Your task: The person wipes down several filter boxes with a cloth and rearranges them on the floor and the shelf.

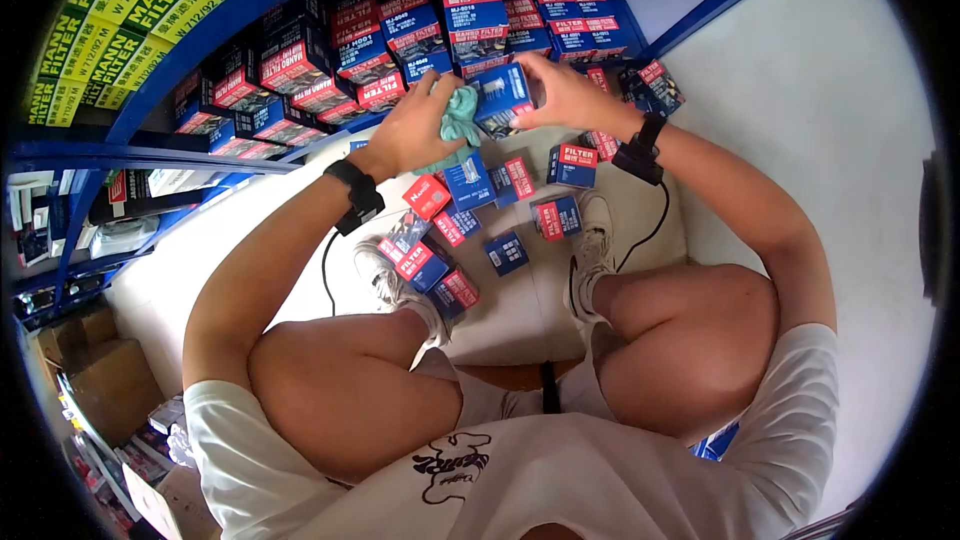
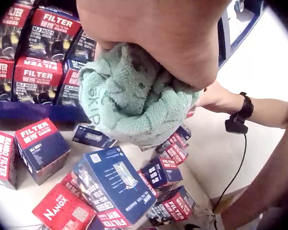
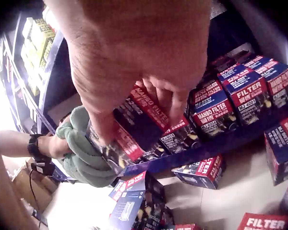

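My right hand (image 1: 572, 102) grips a blue-and-red oil filter box (image 1: 503, 92) by its right side, in front of the lowest shelf. The fingers and thumb reach round it in the right wrist view. On the box's left side, my left hand (image 1: 412, 128) holds a bunched green towel (image 1: 460, 123) up against it. From the left wrist, the towel (image 2: 134, 103) shows thick folds and faint lettering, and it hides the gripped box. Just below the hands a blue filter box (image 1: 468, 180) lies among others on the floor.
Rows of filter boxes (image 1: 475, 8) fill the blue shelf ahead. Yellow-green filter boxes (image 1: 150, 0) line the shelf at upper left. Several boxes, among them a red one (image 1: 427, 198), lie on the floor between the shoes (image 1: 594, 250). Cardboard boxes (image 1: 115, 390) stand at far left.
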A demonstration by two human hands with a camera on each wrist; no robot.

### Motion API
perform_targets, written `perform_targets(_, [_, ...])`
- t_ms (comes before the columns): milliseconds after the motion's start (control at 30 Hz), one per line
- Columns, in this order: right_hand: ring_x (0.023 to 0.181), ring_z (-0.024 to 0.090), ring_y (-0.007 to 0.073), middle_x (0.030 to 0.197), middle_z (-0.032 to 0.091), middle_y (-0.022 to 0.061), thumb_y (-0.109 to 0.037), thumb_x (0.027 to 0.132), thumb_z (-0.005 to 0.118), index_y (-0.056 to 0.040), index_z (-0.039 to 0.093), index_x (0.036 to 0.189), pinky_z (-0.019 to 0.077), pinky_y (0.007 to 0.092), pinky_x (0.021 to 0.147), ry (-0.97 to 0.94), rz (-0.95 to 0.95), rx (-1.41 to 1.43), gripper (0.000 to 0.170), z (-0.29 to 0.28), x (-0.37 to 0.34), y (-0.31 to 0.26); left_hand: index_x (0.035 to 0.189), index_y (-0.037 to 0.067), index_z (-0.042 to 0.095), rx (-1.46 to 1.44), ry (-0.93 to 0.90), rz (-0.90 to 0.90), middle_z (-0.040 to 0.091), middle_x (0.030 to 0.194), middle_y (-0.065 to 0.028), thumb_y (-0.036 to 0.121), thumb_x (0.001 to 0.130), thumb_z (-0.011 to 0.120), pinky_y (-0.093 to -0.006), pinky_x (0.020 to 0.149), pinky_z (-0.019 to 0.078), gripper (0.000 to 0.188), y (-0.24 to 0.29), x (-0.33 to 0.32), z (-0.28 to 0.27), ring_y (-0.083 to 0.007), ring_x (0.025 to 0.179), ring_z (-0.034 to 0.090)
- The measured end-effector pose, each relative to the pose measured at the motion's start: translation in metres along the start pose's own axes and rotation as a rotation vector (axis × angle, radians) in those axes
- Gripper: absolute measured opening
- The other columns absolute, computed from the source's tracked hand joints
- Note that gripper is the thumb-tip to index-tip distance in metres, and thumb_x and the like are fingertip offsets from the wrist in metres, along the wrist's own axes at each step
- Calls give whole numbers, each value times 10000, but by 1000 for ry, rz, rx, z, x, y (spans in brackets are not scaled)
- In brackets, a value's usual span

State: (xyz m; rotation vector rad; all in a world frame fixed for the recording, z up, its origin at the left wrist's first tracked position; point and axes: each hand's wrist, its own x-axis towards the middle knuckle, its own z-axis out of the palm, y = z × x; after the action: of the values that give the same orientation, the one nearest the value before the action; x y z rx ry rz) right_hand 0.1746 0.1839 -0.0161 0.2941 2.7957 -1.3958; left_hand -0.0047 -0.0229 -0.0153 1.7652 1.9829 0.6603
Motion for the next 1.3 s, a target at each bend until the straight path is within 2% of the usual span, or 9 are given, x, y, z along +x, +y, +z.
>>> perform_targets(133, [1143, 614, 401, 1231, 620, 227, -216, 660, 873, -19, 466, 1302, 499, 432, 950, 97, -119, -66, 785, 14, 3, 19, 1301, 38, 429, -43, 61, 68, 476, 1203, -217, 136, 721, 771, -471, 958, 476, 681, 15, 5, 8, -448, 1137, 522])
perform_targets(267, [1094, 642, 392, 1178, 649, 222, -213, 662, 874, -20, 492, 1293, 518, 422, 919, 73, -64, -26, 763, 2, 0, 11, 1291, 40, 432, -10, 89, -15, 473, 1192, -218, 127, 712, 775, -474, 950, 477, 679, 22, 9, 4, -454, 1123, 526])
perform_targets(300, [1114, 645, 304, 1201, 636, 192, -175, 683, 873, -29, 487, 1319, 501, 376, 948, 61, -23, -56, 758, 0, -1, 7, 1296, 40, 427, 4, 99, -15, 470, 1198, -228, 131, 711, 775, -482, 947, 480, 686, 19, 11, 6, -459, 1118, 530])
perform_targets(467, [1090, 652, 323, 1179, 651, 210, -209, 690, 884, -25, 483, 1314, 504, 379, 936, 21, 4, -61, 764, -3, -6, -5, 1312, 41, 417, 78, 113, -94, 470, 1204, -240, 120, 714, 757, -502, 941, 479, 693, 15, 15, 6, -471, 1112, 531])
perform_targets(733, [1104, 640, 351, 1198, 638, 235, -250, 715, 862, -12, 465, 1328, 500, 397, 934, 78, -25, -108, 769, -9, -15, 1, 1302, 38, 426, 55, 129, 30, 477, 1196, -243, 134, 712, 772, -495, 926, 485, 691, 32, 18, 6, -471, 1103, 527])
perform_targets(833, [1081, 636, 353, 1181, 633, 237, -282, 713, 859, -11, 470, 1333, 501, 397, 929, 10, -10, -86, 780, -11, -24, -8, 1283, 33, 431, 48, 132, -107, 489, 1188, -242, 152, 719, 774, -503, 929, 484, 671, 20, 22, 12, -467, 1110, 529])
perform_targets(967, [1124, 623, 346, 1233, 610, 235, -280, 734, 850, -5, 441, 1358, 494, 396, 950, -46, 101, -26, 795, -15, -30, -17, 1300, 33, 415, 125, 108, -131, 490, 1196, -255, 160, 724, 775, -514, 926, 487, 691, 16, 26, 15, -480, 1103, 536])
perform_targets(1200, [1229, 519, 287, 1328, 488, 167, -224, 731, 863, -39, 418, 1372, 436, 374, 1033, -43, -68, 93, 802, -18, -39, 7, 1314, 49, 400, 51, 71, -73, 476, 1217, -269, 178, 743, 760, -525, 932, 482, 688, 22, 28, 18, -498, 1105, 528])
perform_targets(1300, [1282, 411, 377, 1275, 373, 173, -319, 762, 843, -58, 335, 1410, 379, 451, 1080, -112, -74, -54, 863, -21, -44, 10, 1305, 56, 412, 47, 54, -28, 474, 1218, -247, 178, 738, 759, -511, 938, 481, 676, 28, 31, 22, -478, 1116, 523])
